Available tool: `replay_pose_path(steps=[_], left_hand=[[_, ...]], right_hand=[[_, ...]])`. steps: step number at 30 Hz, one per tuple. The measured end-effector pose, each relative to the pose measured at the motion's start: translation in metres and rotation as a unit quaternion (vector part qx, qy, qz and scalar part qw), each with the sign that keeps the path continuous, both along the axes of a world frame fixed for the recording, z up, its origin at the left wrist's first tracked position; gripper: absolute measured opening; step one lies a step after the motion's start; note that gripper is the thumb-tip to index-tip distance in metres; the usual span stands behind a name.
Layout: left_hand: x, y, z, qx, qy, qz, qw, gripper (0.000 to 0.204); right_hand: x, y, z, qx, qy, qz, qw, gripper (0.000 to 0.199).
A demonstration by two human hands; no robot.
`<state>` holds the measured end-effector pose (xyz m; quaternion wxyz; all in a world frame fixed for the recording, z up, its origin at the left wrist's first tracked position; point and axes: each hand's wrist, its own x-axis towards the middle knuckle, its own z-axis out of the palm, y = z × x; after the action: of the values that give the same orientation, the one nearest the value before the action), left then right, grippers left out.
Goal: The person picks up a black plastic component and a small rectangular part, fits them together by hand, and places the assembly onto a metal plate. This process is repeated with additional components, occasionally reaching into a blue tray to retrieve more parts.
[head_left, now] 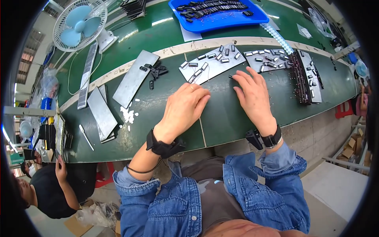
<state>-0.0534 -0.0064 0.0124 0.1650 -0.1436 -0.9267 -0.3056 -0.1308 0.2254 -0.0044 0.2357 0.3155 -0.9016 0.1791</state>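
Left hand (184,104) over green bench (166,134), fingers curled, tips hidden, just below middle plate (216,68). Right hand (254,94) beside it, fingers spread, small black part (230,76) at index tip; contact unclear. Similar parts scattered on middle plate and right plate (252,63). Blue tray (219,27) behind, holding more. White bits (127,115) left. Fan (80,27) far left.

One wide fisheye view looks down and forward from head height: denim jacket (166,203) close below, left hand (182,103) and right hand (254,94) mid-view, green workbench (225,118) curving beyond.
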Motion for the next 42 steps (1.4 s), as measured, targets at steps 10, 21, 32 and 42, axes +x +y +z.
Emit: replay_pose_path(steps=[10,21,32,42], left_hand=[[0.019,-0.003,-0.004,0.004,-0.061,-0.039,0.997,0.009],[0.035,-0.003,-0.007,0.027,-0.046,-0.038,0.998,0.008],[0.054,-0.009,0.005,0.284,-0.171,-0.042,0.943,0.016],[0.048,-0.011,-0.01,0.53,-0.369,0.031,0.763,0.023]], right_hand=[[-0.008,-0.002,-0.007,-0.049,-0.145,0.011,0.988,0.019],[-0.025,-0.004,-0.013,0.026,-0.061,0.028,0.997,0.021],[0.04,-0.024,0.026,-0.325,-0.717,0.196,0.584,0.015],[0.054,-0.027,0.0,-0.373,-0.774,0.175,0.482,0.029]])
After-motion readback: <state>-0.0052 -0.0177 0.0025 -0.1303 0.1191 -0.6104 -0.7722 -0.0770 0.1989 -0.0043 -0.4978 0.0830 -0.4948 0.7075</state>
